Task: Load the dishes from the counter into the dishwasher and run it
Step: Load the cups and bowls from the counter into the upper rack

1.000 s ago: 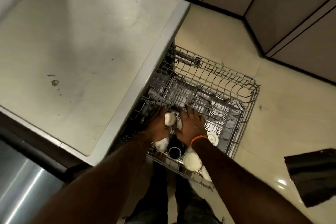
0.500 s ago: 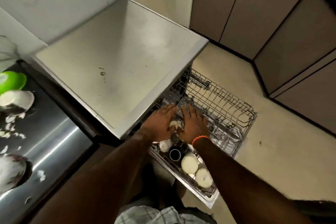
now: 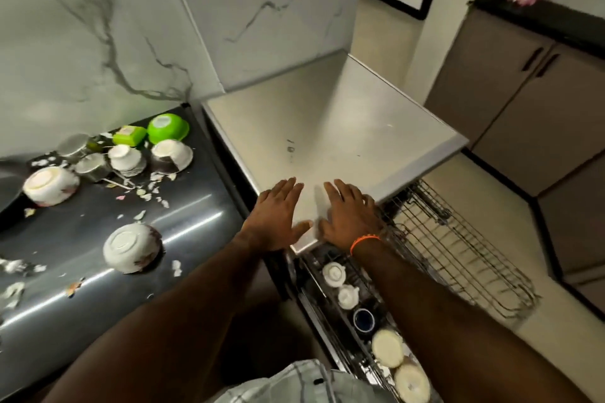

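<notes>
Fingers on both hands straight & slightly spread, holding nothing. Left hand [image 3: 277, 213] hangs palm-down over the near corner of the dishwasher top [image 3: 340, 127]; right hand [image 3: 352, 214] sits beside it, over the same edge w/ the orange wristband [image 3: 365, 241] showing. Can't tell if palms touch the steel or hover.

Below the right arm, the pulled-out rack [image 3: 458, 249] carries cups & bowls along its near side: two white cups [image 3: 334, 274], a dark cup [image 3: 363, 320], two pale bowls [image 3: 388, 347]. Far side is bare wire.

Rest of the dishes sit on the dark counter [image 3: 183, 219] to the left: nearest white bowl [image 3: 131, 247] upside down, more bowls, steel cups, a green bowl [image 3: 167, 128] at the back, w/ food scraps scattered round.

Risks, as I judge: scraps look slick, so an upturned bowl could slide when grabbed. Rack juts into the floor space, easy to knock w/ a leg & rattle the loaded cups. Scraps carried in could clog the wash.
</notes>
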The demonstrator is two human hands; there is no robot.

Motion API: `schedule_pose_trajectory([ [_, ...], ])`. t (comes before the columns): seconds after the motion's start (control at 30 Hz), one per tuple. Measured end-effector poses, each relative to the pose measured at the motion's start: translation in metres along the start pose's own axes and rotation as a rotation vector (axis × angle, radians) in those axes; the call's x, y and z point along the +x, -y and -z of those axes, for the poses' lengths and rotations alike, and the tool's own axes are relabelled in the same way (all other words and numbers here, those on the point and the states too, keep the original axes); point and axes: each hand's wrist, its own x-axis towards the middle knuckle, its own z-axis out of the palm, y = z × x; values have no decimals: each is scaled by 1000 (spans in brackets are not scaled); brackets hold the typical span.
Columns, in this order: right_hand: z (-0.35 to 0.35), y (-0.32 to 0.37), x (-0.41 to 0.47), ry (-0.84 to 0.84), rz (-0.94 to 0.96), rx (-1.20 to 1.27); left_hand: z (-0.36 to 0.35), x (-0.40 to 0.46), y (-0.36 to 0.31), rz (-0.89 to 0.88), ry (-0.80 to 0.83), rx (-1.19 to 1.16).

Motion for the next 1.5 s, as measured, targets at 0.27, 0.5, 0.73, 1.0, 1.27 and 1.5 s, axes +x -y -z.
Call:
schedule_pose_trajectory([
  [0.27, -9, 131, 58, -12, 215, 24, 44, -53, 118, 172, -97, 49],
  [0.5, -15, 246, 93, -57, 389, 7, 78, -102, 212, 356, -158, 32],
  [0.73, -26, 346, 119, -49, 498, -9, 106, -160, 300, 591, -161, -35],
  [1.0, -43, 416, 148, -75, 468, -27, 113, -195, 365, 702, -77, -69],
  [1.27, -43, 425, 197, -38, 340, -43, 97, -160, 392, 534, -75, -32],
  [1.5, -48, 426, 228, 98, 323, -36, 98, -107, 399, 407, -77, 18],
])
